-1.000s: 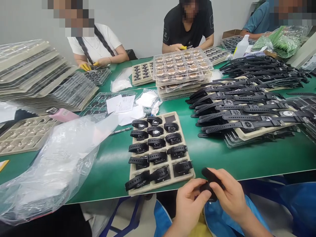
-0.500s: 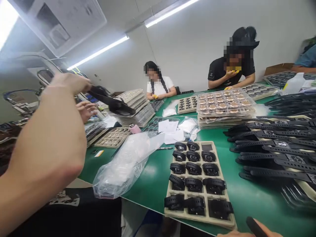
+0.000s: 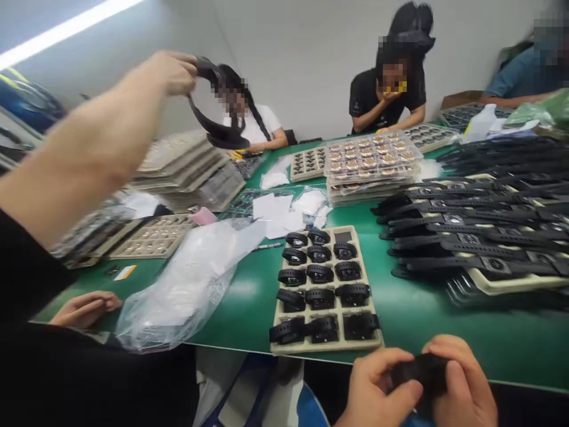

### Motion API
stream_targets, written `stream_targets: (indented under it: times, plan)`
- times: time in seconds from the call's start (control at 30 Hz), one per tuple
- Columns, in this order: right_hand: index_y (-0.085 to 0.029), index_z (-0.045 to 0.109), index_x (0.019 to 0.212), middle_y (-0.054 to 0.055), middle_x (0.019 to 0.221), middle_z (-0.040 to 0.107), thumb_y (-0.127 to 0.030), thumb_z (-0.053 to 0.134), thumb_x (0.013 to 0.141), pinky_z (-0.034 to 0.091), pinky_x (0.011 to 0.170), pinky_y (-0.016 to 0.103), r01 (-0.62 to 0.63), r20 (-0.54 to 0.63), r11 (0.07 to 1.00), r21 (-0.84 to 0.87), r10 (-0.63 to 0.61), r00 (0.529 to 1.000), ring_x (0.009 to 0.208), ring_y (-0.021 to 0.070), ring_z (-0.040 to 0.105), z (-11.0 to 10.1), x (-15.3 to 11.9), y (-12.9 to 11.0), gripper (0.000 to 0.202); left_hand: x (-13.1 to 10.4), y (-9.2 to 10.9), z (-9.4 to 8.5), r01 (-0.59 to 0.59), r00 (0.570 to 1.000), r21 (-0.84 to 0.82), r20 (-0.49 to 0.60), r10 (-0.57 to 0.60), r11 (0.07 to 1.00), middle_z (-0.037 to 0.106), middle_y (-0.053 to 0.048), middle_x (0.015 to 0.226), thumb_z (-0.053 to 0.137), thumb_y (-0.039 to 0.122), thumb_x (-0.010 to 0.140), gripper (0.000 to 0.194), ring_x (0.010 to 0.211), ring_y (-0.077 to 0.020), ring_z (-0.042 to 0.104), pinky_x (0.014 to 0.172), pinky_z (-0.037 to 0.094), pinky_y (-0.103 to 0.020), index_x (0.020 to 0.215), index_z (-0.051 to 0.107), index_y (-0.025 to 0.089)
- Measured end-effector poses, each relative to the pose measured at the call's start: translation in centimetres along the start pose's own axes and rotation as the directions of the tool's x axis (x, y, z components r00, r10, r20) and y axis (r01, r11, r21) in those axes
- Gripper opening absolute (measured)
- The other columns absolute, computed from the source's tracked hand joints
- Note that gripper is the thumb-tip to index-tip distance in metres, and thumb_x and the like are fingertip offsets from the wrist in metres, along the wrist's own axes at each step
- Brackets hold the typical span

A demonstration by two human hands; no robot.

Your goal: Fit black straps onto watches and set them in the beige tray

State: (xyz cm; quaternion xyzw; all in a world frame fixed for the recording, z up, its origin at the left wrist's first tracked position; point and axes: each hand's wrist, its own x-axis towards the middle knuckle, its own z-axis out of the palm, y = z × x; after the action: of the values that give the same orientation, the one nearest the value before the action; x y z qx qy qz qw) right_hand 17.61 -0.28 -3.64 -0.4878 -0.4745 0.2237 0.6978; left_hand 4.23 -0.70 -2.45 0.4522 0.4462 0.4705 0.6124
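At the bottom right my left hand (image 3: pixel 377 385) and my right hand (image 3: pixel 466 385) grip a small black object (image 3: pixel 422 373) between them, which looks like a watch with its strap. Fingers cover much of it. Just beyond my hands, to the left, lies a beige tray (image 3: pixel 333 290) with rows of black watches in its compartments. The top right compartment (image 3: pixel 343 236) holds no watch. To the right, long black watches with straps laid flat (image 3: pixel 493 264) are piled over beige trays.
A co-worker's arm (image 3: pixel 102 130) reaches in from the left, holding up a black strap (image 3: pixel 213 127); that person's other hand (image 3: pixel 84 308) rests near a plastic bag (image 3: pixel 182 284). Stacked trays (image 3: pixel 373 160) and papers (image 3: pixel 275 210) lie farther back. Other people sit across the table.
The view has shifted, bringing both my hands and the black object further into sight. The co-worker's raised hand has swung right with the strap, and their other hand is lower.
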Motion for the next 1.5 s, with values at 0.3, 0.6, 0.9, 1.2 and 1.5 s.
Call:
stream_targets:
  times: [0.3, 0.6, 0.9, 1.2, 1.5]
  plan:
    - [-0.024, 0.061, 0.092, 0.003, 0.086, 0.06, -0.027, 0.058, 0.103, 0.052, 0.066, 0.028, -0.026, 0.128, 0.999, 0.034, 0.021, 0.992, 0.08, 0.0187, 0.06, 0.9, 1.2, -2.4, 0.012, 0.2, 1.1, 0.1, -0.066, 0.998, -0.1, -0.014, 0.065, 0.993, 0.074, -0.005, 0.084, 0.085, 0.043, 0.08, 0.03, 0.074, -0.0149, 0.065, 0.069, 0.055, -0.02, 0.099, 0.082, 0.02]
    - [-0.023, 0.06, 0.095, 0.003, 0.09, 0.062, -0.011, 0.052, 0.101, 0.052, 0.071, 0.031, 0.014, 0.397, 0.999, -0.04, 0.003, 0.918, 0.082, 0.0183, 0.063, -2.0, 2.4, -2.3, 0.015, 0.2, 2.4, -0.1, -0.011, 0.999, -0.109, -0.036, 0.007, 0.994, 0.073, -0.005, 0.083, 0.086, 0.039, 0.079, 0.027, 0.073, -0.0142, 0.064, 0.069, 0.055, -0.02, 0.097, 0.082, 0.02]
    - [-0.024, 0.062, 0.097, 0.004, 0.088, 0.064, -0.014, 0.056, 0.099, 0.054, 0.07, 0.03, 0.043, 0.523, 0.998, -0.051, -0.01, 0.852, 0.081, 0.0195, 0.065, -2.3, 4.3, -2.6, 0.011, 0.2, 2.0, -0.5, 0.005, 0.999, -0.099, -0.046, -0.01, 0.995, 0.076, -0.006, 0.087, 0.085, 0.041, 0.079, 0.03, 0.075, -0.0152, 0.065, 0.07, 0.056, -0.021, 0.1, 0.082, 0.02]
    - [-0.025, 0.068, 0.1, 0.005, 0.093, 0.075, -0.018, 0.07, 0.094, 0.06, 0.072, 0.027, 0.068, 0.729, 0.989, -0.135, 0.053, 0.682, 0.082, 0.0202, 0.074, -4.2, 7.0, -3.3, 0.01, 0.5, 2.1, -0.8, 0.066, 0.997, -0.08, -0.035, -0.069, 0.995, 0.076, -0.007, 0.089, 0.085, 0.04, 0.078, 0.031, 0.077, -0.0167, 0.066, 0.071, 0.056, -0.023, 0.102, 0.082, 0.019]
    - [-0.025, 0.07, 0.098, 0.004, 0.095, 0.076, -0.024, 0.07, 0.097, 0.061, 0.073, 0.029, 0.077, 0.765, 0.962, -0.26, 0.157, 0.625, 0.085, 0.0202, 0.074, -4.2, 7.4, -3.7, 0.002, 0.4, 1.9, -0.9, 0.117, 0.993, -0.071, -0.015, -0.118, 0.991, 0.074, -0.006, 0.087, 0.086, 0.036, 0.076, 0.031, 0.072, -0.0151, 0.063, 0.066, 0.054, -0.021, 0.1, 0.081, 0.018]
